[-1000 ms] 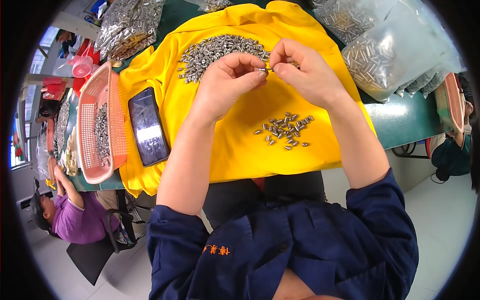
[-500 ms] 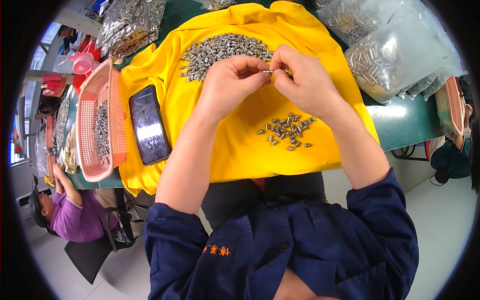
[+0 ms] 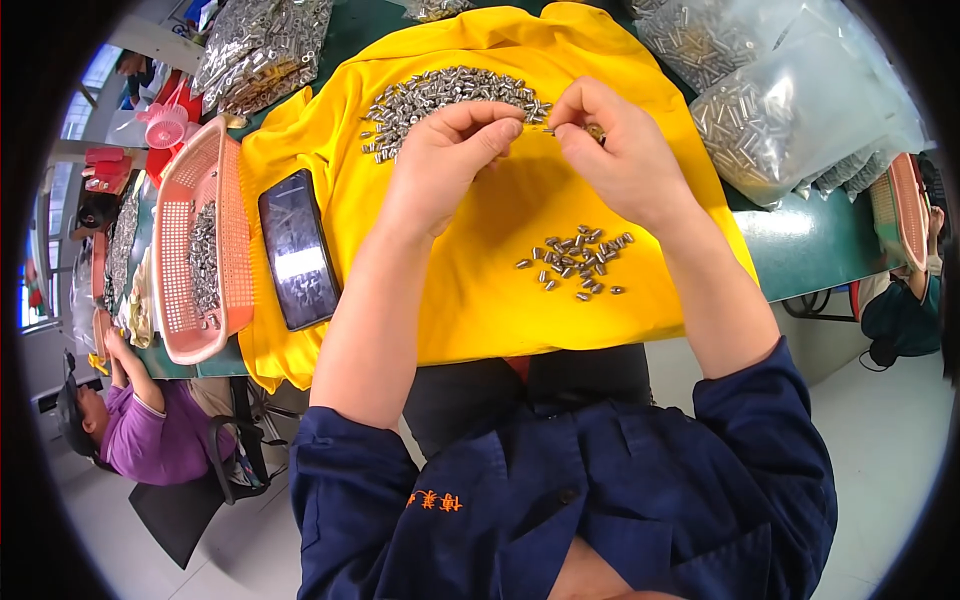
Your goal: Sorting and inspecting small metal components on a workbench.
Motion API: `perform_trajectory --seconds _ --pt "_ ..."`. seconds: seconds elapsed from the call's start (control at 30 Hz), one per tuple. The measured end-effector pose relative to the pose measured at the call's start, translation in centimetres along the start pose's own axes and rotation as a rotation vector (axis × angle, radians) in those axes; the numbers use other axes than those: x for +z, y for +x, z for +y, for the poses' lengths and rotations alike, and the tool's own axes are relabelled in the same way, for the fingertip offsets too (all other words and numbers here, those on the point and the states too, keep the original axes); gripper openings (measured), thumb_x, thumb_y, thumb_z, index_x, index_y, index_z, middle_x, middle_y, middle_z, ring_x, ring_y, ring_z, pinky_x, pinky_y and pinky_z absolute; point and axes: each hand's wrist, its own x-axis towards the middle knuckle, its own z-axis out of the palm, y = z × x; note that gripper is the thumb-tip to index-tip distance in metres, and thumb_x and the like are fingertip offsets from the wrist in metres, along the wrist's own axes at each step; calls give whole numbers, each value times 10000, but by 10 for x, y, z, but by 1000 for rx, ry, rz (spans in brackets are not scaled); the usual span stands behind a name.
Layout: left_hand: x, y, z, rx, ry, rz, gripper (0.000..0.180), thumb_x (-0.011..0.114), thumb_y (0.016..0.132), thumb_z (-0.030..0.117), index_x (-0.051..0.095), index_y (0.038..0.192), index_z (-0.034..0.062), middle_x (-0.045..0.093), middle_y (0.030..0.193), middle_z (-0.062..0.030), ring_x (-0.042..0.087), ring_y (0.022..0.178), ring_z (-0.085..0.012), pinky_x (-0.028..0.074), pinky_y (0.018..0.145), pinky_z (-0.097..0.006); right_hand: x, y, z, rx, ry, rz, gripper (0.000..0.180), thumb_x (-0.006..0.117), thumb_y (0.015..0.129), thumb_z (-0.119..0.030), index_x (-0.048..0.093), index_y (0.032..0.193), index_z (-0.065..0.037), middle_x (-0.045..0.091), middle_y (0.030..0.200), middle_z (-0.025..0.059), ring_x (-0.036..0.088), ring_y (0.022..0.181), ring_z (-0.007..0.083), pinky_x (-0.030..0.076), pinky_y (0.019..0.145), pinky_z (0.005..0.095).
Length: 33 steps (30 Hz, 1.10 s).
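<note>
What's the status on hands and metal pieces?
Right hand pinching slim dark piece. Left hand apart from it, grip unclear. Metal pieces in two piles. Phone off left, not blocking.

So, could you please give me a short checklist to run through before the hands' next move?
1. Right hand pinching the slim rod: ok.
2. Left hand holding a part: cannot tell, the fingers hide it.
3. Large pile and small pile apart on the yellow cloth: ok.
4. Phone clear of both piles: ok.
5. Pink basket standing upright: ok.
</note>
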Motion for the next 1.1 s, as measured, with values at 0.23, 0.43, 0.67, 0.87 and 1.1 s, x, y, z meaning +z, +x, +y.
perform_trajectory --seconds 0.23,0.43,0.67,0.87,1.1 --pt "3 1 -7 -58 -310 -141 168 555 797 57 563 955 0 583 835 -47 571 739 -118 481 690 -228 -1 1 1 61 180 -34 66 473 733 -79 487 773 -28 474 643 9 414 569 77 354 519 218" --pt "5 0 -5 -53 -333 -169 169 557 792 44 556 952 -13 582 859 -68 580 748 -132 489 693 -239 -1 1 2 38 162 -33 73 478 728 -82 492 774 -28 490 635 21 428 556 92 359 509 229" --pt "7 0 -6 12 -169 -112 127 582 772 33 583 889 -15 599 806 -59 581 717 -126 479 685 -225 1 -2 -6 -25 -114 -57 76 468 735 -83 477 781 -24 541 637 74 526 559 166 402 506 286" --pt "8 -1 -5 65 -116 -81 114 585 765 27 589 869 -22 604 795 -61 584 711 -119 475 671 -215 3 -1 -5 -16 54 -39 70 454 750 -78 474 786 -21 550 664 89 550 584 179 407 523 291" --pt "11 -1 -2 66 21 -24 118 578 761 26 591 867 -24 608 798 -52 584 706 -110 469 664 -207 -3 3 5 224 272 -123 53 468 763 -62 479 796 -22 468 668 -4 408 600 64 353 538 208"
